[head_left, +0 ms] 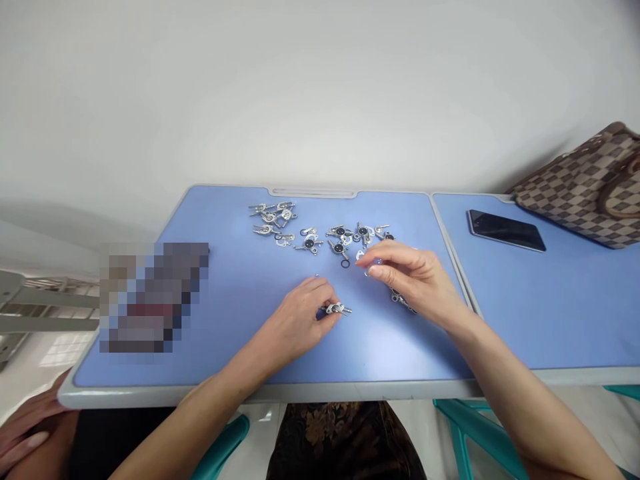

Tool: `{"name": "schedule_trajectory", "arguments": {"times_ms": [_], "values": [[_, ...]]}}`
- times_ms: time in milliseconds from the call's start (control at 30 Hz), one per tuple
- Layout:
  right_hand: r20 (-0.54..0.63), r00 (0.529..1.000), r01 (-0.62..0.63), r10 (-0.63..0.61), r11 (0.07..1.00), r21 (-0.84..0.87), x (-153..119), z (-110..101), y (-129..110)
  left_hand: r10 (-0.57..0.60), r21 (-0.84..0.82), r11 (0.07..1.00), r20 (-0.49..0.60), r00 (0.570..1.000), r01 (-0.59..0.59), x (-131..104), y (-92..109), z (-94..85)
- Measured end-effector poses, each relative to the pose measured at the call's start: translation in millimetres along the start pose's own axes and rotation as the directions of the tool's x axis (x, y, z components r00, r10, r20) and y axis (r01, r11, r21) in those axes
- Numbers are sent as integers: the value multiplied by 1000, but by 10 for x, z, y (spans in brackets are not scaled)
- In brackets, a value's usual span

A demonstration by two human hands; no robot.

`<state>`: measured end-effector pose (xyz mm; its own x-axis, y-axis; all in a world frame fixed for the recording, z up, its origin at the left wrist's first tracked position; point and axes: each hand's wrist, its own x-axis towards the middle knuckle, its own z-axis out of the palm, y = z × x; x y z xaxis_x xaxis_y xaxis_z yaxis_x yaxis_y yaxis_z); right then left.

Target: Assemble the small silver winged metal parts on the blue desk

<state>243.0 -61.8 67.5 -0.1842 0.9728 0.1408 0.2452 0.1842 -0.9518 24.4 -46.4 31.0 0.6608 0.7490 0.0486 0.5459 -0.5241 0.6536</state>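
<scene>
My left hand (306, 313) rests on the blue desk with its fingers closed around a small silver metal clasp-like piece (336, 309). The pins of that piece stick out to the right past the fingertips. My right hand (407, 273) is raised over the right part of the desk, thumb and index finger curved with a gap between them. Near its fingertips lie a small black ring (345, 264) and a pale metal plate (360, 255). Under the palm, more metal pieces (401, 300) are partly hidden. Beyond the hands lie several similar pieces with black round centres (340, 231).
A cluster of plain silver pieces (273, 217) lies near the desk's back edge. A pixelated dark object (155, 300) is at the left. On the adjoining desk are a phone (507, 230) and a checkered bag (580, 187). Another person's hand (30, 427) appears lower left.
</scene>
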Motion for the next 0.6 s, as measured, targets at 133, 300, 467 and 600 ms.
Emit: {"name": "schedule_trajectory", "arguments": {"times_ms": [133,300,467,600], "values": [[48,999,8,-9,1000,17,-30,113,-21,-6,8,1000,9,1000,6,-2,3,-4],[127,991,55,-39,990,-129,-35,183,4,3,16,1000,9,1000,-4,-7,-13,10],[166,983,107,-77,978,-182,-18,186,43,16,26,1000,6,1000,-16,-5,-30,24],[192,978,115,-79,976,-186,-13,190,51,25,19,1000,-9,1000,-25,-12,-44,35]]}}
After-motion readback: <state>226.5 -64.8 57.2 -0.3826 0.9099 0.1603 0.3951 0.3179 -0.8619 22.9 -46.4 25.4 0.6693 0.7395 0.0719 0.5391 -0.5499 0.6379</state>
